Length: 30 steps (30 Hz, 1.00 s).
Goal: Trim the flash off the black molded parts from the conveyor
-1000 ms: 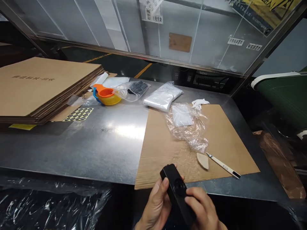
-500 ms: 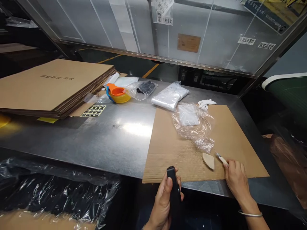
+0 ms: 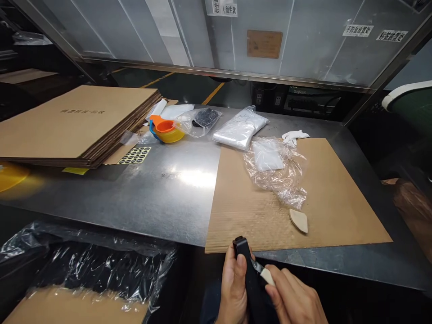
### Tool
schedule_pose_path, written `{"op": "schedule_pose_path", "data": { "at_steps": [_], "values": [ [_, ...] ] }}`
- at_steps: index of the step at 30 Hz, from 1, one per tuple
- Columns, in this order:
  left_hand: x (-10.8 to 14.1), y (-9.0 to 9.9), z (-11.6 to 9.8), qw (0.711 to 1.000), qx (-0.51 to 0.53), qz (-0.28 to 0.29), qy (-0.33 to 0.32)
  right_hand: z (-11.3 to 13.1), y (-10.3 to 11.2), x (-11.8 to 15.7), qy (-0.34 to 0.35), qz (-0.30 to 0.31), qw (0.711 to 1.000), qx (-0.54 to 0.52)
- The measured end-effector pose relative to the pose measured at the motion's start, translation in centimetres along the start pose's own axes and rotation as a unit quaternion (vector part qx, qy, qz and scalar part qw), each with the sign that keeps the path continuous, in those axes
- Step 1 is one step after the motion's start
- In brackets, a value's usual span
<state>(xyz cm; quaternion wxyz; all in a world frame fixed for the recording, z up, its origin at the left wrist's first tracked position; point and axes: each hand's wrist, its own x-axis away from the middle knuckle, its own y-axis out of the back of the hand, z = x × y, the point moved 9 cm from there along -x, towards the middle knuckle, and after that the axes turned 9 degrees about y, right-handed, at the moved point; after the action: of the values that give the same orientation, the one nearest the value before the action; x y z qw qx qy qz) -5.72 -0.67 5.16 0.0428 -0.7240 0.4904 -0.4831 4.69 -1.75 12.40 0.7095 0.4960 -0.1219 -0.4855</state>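
Note:
My left hand (image 3: 234, 285) is closed around a long black part (image 3: 251, 279), held upright in front of the table's near edge. In my right hand (image 3: 297, 294) is a small knife (image 3: 267, 275) with a pale handle, its fingers closed round it. The metal blade lies against or very close to the right side of the black part; actual contact is hard to tell. A beige wedge-shaped pad (image 3: 299, 221) rests on the flat cardboard sheet (image 3: 337, 202), beyond my right hand.
Crumpled clear plastic (image 3: 283, 180), a white glove (image 3: 295, 136) and a bagged white pack (image 3: 239, 129) lie farther back. Orange and yellow cups (image 3: 170, 131) stand beside stacked cardboard (image 3: 81, 121) at left. A plastic-lined bin (image 3: 101, 270) is below the table's near edge.
My right hand has lifted the knife off the cardboard sheet and brought it left to the black part. My left hand still holds that part. The view has shifted slightly.

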Motion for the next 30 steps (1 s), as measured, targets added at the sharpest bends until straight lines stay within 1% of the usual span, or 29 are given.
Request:
{"op": "schedule_pose_path", "data": {
  "at_steps": [4, 9, 16, 23, 30],
  "values": [
    [0.14, 0.39, 0.00, 1.000, 0.009, -0.027, -0.003, -0.01, -0.48, 0.41, 0.002, -0.008, 1.000, 0.029],
    [0.23, 0.66, -0.04, 0.998, 0.017, -0.052, -0.005, 0.12, 0.09, 0.36, -0.026, -0.040, 0.998, 0.031],
    [0.36, 0.43, -0.61, 0.998, 0.013, -0.050, -0.020, 0.20, -0.19, 0.30, -0.034, -0.038, 0.998, 0.029],
    [0.34, 0.37, -0.67, 0.998, 0.013, -0.046, -0.031, 0.23, -0.04, 0.07, -0.013, -0.027, 0.999, 0.038],
    [0.21, 0.62, -0.53, 0.998, -0.005, -0.044, -0.034, -0.08, -0.35, 0.28, -0.053, -0.056, 0.997, 0.008]
  ]
}}
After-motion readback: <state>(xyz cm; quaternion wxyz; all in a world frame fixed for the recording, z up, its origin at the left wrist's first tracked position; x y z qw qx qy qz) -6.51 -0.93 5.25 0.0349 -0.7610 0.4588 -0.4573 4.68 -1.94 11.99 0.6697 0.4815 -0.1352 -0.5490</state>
